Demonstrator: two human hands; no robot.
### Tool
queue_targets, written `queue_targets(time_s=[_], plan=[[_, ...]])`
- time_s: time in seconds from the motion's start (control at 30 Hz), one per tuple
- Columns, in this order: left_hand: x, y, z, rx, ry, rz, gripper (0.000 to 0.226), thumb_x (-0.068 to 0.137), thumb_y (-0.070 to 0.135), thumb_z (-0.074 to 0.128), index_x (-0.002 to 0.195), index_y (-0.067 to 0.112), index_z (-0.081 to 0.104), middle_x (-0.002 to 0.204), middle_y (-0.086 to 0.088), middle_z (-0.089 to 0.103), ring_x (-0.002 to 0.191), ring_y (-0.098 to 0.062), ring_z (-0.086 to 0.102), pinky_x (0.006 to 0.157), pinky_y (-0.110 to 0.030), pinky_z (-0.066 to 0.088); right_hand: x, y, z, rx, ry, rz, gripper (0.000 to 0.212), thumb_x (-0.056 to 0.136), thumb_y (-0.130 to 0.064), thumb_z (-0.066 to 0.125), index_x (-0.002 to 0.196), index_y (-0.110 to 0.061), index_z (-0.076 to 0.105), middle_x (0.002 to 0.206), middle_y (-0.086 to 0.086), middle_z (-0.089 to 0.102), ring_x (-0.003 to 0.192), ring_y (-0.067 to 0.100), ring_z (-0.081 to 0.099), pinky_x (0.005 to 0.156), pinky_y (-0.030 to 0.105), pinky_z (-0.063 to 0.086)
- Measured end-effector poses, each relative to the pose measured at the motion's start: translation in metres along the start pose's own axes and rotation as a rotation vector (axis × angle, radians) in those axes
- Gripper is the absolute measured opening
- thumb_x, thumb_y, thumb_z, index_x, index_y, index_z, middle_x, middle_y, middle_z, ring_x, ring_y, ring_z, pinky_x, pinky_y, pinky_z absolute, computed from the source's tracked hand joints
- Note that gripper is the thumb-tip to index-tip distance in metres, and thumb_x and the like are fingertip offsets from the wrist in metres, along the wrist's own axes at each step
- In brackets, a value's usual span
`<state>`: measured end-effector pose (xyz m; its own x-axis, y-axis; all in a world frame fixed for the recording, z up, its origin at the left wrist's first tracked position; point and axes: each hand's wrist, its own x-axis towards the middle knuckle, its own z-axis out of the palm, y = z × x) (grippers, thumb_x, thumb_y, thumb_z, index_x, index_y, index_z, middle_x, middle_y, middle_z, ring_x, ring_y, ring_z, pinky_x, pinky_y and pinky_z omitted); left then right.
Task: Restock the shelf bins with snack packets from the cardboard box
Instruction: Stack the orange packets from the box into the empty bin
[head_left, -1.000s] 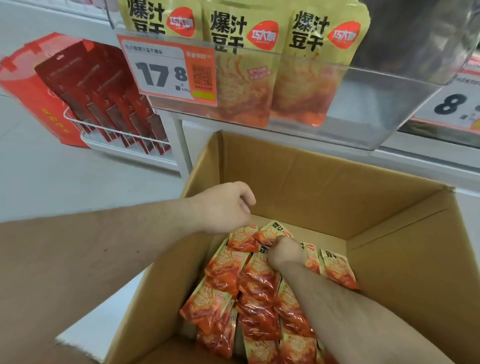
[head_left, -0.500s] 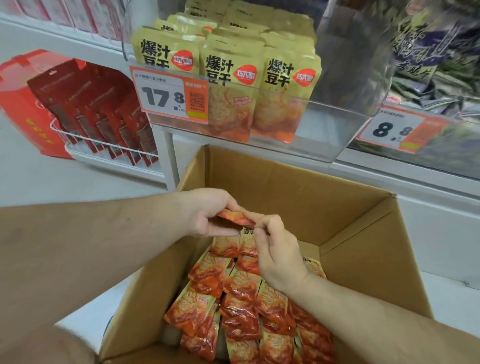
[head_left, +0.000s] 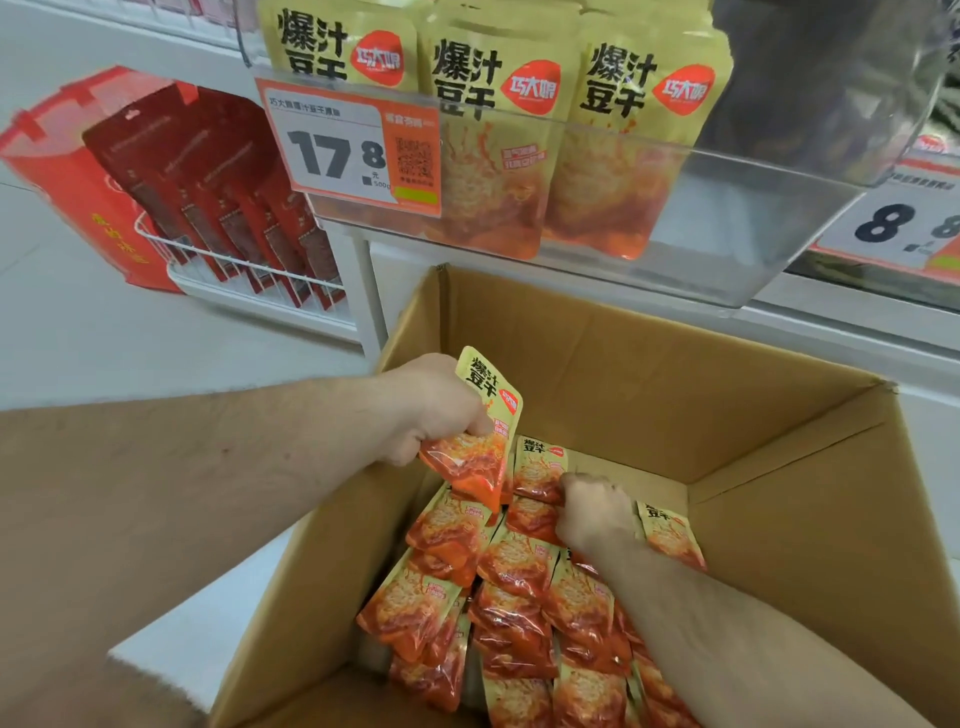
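An open cardboard box (head_left: 649, 364) holds several yellow-and-orange snack packets (head_left: 514, 577) lying in rows. My left hand (head_left: 436, 405) grips one snack packet (head_left: 480, 431) upright over the box's far left corner. Down inside the box, my right hand (head_left: 595, 512) has its fingers curled onto a packet (head_left: 537, 467) near the far wall. Above the box a clear shelf bin (head_left: 727, 223) carries larger bags (head_left: 498, 145) of the same snack.
An orange price tag (head_left: 358, 150) reading 17.8 hangs on the bin's front. A second tag (head_left: 898, 223) reading 8.8 is at right. To the left a white wire rack (head_left: 249, 270) holds red packets beside a red carton (head_left: 62, 171). Grey floor lies at left.
My right hand passed a packet to my left hand, which now holds it upright. My right hand went back down onto the packets at the box's far side.
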<state>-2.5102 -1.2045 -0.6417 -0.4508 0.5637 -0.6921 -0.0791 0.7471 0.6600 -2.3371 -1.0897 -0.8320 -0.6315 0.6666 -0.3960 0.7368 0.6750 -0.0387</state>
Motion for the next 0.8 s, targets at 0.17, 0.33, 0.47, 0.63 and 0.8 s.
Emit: queue_targets(time_s=[0.17, 0.33, 0.47, 0.63, 0.8], plan=[[0.01, -0.007, -0.003, -0.049, -0.036, -0.061, 0.032, 0.089, -0.003, 0.064, 0.118, 0.01, 0.058, 0.111, -0.011, 0.07, 0.091, -0.027, 0.07, 0.068, -0.034, 0.057, 0.011, 0.008, 0.016, -0.14, 0.08, -0.129, 0.032, 0.094, -0.012, 0.045, 0.118, -0.025, 0.061, 0.12, -0.002, 0.064, 0.115, 0.02, 0.053, 0.1, 0.037, 0.034], [0.014, -0.012, -0.006, -0.131, -0.019, -0.14, 0.031, 0.092, -0.003, 0.058, 0.121, 0.006, 0.057, 0.11, -0.016, 0.069, 0.094, -0.031, 0.069, 0.072, -0.037, 0.057, 0.009, 0.005, 0.013, 0.204, 0.204, -0.024, 0.023, 0.099, -0.016, 0.039, 0.114, -0.021, 0.055, 0.114, 0.002, 0.066, 0.102, 0.025, 0.061, 0.086, 0.035, 0.045], [0.004, -0.009, -0.007, -0.234, -0.013, -0.189, 0.031, 0.094, -0.003, 0.052, 0.125, 0.001, 0.053, 0.109, -0.02, 0.067, 0.089, -0.032, 0.069, 0.063, -0.037, 0.055, -0.015, -0.013, -0.029, 0.771, 0.283, 0.225, 0.013, 0.105, -0.023, 0.036, 0.109, -0.014, 0.045, 0.1, 0.015, 0.067, 0.082, 0.031, 0.061, 0.068, 0.036, 0.05], [-0.018, -0.001, -0.01, -0.379, -0.006, -0.162, 0.042, 0.089, 0.001, 0.058, 0.13, 0.008, 0.048, 0.113, -0.019, 0.066, 0.098, -0.035, 0.068, 0.075, -0.042, 0.058, -0.077, -0.021, -0.09, 0.92, 0.506, 0.02, 0.006, 0.105, -0.021, 0.038, 0.109, -0.024, 0.042, 0.123, -0.003, 0.062, 0.101, 0.023, 0.062, 0.074, 0.021, 0.038], [-0.05, 0.015, -0.004, -0.512, -0.097, -0.057, 0.027, 0.097, 0.018, 0.041, 0.117, 0.005, 0.056, 0.1, -0.02, 0.072, 0.081, -0.034, 0.07, 0.064, -0.041, 0.056, -0.126, -0.026, -0.121, 0.811, 0.662, -0.434, 0.018, 0.097, -0.035, 0.035, 0.1, -0.052, 0.035, 0.145, -0.022, 0.043, 0.14, 0.009, 0.034, 0.114, 0.017, 0.026]])
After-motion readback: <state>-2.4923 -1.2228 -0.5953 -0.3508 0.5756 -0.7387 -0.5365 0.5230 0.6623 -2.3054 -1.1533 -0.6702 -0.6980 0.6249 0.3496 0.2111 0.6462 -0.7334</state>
